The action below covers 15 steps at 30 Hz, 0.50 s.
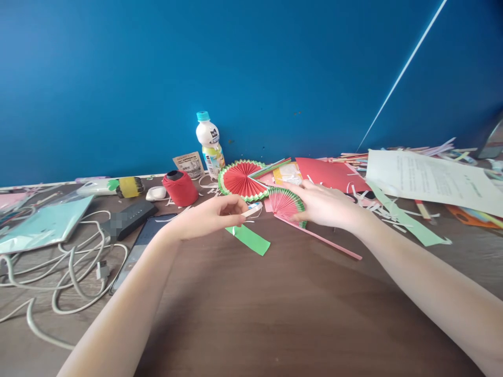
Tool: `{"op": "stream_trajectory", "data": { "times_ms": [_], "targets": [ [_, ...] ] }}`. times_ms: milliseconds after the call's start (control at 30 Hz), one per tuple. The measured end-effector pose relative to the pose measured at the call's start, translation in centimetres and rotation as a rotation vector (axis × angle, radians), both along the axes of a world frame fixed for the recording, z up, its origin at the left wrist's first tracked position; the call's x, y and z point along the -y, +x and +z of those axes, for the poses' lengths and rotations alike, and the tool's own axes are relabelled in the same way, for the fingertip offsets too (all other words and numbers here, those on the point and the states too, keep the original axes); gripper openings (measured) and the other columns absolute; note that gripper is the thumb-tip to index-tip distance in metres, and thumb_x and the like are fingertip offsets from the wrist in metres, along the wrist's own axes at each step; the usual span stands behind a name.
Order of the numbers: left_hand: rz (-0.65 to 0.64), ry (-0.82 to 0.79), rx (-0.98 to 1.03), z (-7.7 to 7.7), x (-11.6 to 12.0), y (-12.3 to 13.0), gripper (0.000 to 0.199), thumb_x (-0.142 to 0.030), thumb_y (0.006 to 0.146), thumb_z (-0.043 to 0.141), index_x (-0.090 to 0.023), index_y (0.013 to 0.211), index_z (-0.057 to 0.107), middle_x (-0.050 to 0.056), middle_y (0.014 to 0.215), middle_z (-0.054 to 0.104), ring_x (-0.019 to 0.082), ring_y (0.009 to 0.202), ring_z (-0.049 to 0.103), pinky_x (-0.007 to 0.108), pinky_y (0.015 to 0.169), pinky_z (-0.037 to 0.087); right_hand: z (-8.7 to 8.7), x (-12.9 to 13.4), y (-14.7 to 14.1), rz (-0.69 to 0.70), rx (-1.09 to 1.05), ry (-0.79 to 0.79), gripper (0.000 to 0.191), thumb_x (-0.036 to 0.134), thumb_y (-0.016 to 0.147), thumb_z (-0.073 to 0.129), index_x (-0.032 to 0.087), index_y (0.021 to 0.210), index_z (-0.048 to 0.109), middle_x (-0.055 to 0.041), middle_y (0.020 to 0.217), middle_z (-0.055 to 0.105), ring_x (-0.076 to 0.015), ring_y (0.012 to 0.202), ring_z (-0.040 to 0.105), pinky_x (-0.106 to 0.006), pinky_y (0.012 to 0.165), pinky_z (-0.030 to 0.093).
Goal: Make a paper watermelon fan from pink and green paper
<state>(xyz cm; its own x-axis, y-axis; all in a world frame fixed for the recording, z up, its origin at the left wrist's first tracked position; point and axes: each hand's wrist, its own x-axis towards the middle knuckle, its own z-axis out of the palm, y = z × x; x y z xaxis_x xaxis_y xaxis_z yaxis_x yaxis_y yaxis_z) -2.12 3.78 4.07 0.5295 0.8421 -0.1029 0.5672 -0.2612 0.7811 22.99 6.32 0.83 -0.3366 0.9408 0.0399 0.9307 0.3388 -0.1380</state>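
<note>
A small white stick-shaped piece (252, 210) is pinched between the thumb and fingers of my left hand (220, 213); its exact kind is unclear. My right hand (324, 203) grips the outer edge of a pink and green pleated paper fan (282, 203), fingers along the far side and thumb on the near side. From the fan's lower edge a pink strip (330, 242) runs out to the right. Just behind lies a round red pleated fan (239, 178) with a green-and-white zigzag rim. Below my left hand a green paper strip (253, 240) lies on the table.
A bottle with a blue cap (209, 141) stands by the blue wall, near a red-wrapped roll (181, 188). At left are a phone (143, 243), a black power strip (129, 220) and looped white cables (73, 275). Red paper (330, 174), printed sheets (428, 178) and scraps lie right.
</note>
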Motion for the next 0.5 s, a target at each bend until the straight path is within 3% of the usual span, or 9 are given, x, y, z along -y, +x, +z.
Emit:
{"op": "stream_trajectory", "data": {
  "times_ms": [133, 233, 367, 500],
  "targets": [
    [-0.022, -0.032, 0.104, 0.2, 0.3, 0.4, 0.016, -0.035, 0.082, 0.052, -0.020, 0.083, 0.059, 0.003, 0.078, 0.069, 0.016, 0.075, 0.061, 0.023, 0.062, 0.041, 0.8, 0.6, -1.1, 0.129, -0.358, 0.112, 0.033, 0.031, 0.084, 0.050, 0.027, 0.116, 0.057, -0.0072, 0.111, 0.058, -0.0245, 0.090, 0.059, -0.037, 0.069, 0.048],
    [0.005, -0.025, 0.190, 0.0, 0.6, 1.1, 0.017, -0.035, 0.081, 0.054, -0.019, 0.083, 0.059, 0.003, 0.069, 0.069, 0.016, 0.066, 0.062, 0.024, 0.059, 0.042, 1.4, 1.7, -2.4, 0.258, -0.651, 0.092, 0.017, 0.022, 0.083, 0.052, 0.022, 0.096, 0.062, -0.0029, 0.094, 0.062, -0.0171, 0.080, 0.060, -0.033, 0.072, 0.049],
    [0.117, 0.009, 0.349, -0.7, 0.8, 2.1, 0.017, -0.032, 0.080, 0.056, -0.017, 0.089, 0.058, 0.004, 0.069, 0.068, 0.014, 0.061, 0.061, 0.024, 0.058, 0.045, 1.1, 3.2, -4.0, 0.332, -0.796, 0.134, 0.025, 0.016, 0.083, 0.051, 0.022, 0.105, 0.061, -0.0041, 0.108, 0.061, -0.0188, 0.097, 0.058, -0.036, 0.085, 0.048],
    [0.145, -0.075, 0.400, -1.0, 1.1, 3.0, 0.030, -0.025, 0.079, 0.057, -0.017, 0.107, 0.053, 0.005, 0.079, 0.069, 0.015, 0.068, 0.063, 0.025, 0.063, 0.047, 0.3, 3.4, -4.5, 0.288, -0.803, 0.166, 0.034, 0.016, 0.082, 0.051, 0.023, 0.114, 0.059, -0.0046, 0.124, 0.056, -0.0226, 0.118, 0.048, -0.044, 0.101, 0.039]
  ]
}}
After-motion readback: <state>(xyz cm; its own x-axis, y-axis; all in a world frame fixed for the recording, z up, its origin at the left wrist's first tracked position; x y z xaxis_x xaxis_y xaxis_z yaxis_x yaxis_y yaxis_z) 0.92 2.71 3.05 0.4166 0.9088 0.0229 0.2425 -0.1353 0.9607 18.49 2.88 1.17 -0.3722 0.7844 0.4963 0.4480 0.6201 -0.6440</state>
